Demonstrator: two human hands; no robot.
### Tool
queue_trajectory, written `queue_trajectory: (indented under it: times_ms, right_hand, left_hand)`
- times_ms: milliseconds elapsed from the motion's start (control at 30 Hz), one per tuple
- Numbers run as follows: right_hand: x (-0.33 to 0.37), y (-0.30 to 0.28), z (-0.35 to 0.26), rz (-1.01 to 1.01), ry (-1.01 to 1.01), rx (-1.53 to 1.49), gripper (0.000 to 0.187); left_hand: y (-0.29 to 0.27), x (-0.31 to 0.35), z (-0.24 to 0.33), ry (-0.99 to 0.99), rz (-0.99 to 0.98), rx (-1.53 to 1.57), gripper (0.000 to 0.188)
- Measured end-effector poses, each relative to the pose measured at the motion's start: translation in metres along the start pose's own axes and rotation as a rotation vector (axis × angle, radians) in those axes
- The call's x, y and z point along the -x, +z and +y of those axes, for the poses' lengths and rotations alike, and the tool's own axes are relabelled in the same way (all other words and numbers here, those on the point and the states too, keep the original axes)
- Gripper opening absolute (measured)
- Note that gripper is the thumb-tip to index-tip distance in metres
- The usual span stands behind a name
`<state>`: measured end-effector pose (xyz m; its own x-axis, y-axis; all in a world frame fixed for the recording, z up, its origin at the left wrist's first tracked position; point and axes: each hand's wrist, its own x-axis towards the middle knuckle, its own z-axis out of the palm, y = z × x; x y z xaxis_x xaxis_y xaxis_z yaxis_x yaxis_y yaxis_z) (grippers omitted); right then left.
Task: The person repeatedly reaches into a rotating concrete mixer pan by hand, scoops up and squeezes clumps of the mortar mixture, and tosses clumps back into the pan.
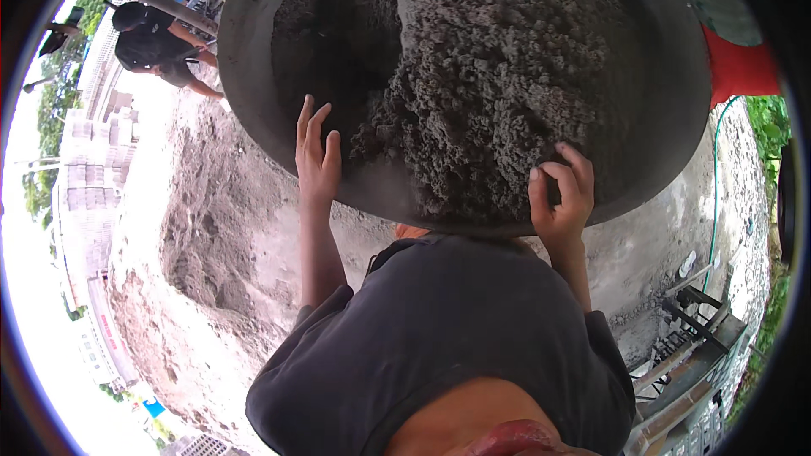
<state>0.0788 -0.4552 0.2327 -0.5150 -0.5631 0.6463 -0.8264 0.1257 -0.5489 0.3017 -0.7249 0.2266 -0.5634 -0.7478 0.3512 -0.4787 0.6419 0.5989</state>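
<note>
A wide round metal mixing drum (253, 101) fills the top of the view in front of my body. Inside it lies a heap of damp, crumbly grey mix (498, 76), piled highest toward the middle and right; a dark hollow shows on the left. My left hand (318, 160) is up at the drum's near left rim, fingers stretched and apart, holding nothing. Over the near right rim my right hand (564, 194) has its fingers loosely bent, thumb close to the index finger, with nothing visible between them. Whether either hand touches the rim I cannot tell.
A person in dark clothes (152, 42) bends forward beyond the drum's left side. Stacked grey blocks (89, 152) stand far left, past a sandy mound (220, 245). To the right are a red part (743, 67), a green hose (716, 169) and a metal frame (693, 346).
</note>
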Motion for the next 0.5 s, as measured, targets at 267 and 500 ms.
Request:
queue_trajectory:
  times_ms: [267, 500]
  right_hand:
    - [0.0, 0.013, -0.012, -0.508, 0.02, 0.313, 0.044]
    - [0.006, 0.018, -0.014, -0.801, 0.453, -0.037, 0.033]
  left_hand:
    - [0.002, 0.005, -0.008, -0.038, -0.016, -0.011, 0.038]
    - [0.004, 0.008, -0.015, -0.07, -0.042, 0.038, 0.035]
